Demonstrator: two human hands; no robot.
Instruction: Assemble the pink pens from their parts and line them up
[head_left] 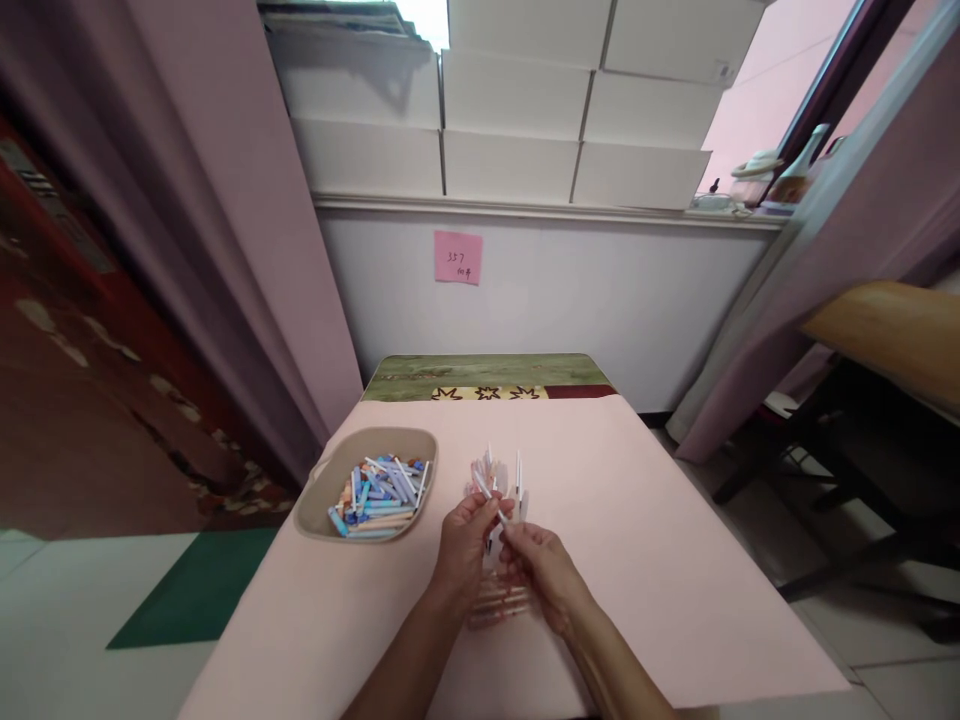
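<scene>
Wall (540, 300): pink note (458, 257), "357"; hands (466, 540) pinch slim white stick (484, 487).

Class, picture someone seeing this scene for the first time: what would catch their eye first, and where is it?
Probably the tan basket at the left of the pink-covered table, heaped with blue, orange and white sticks. Next, the two bare hands, left and right, meeting around a thin pale piece near the middle. Above, a bright pink note stands out on the pale wall.
</scene>
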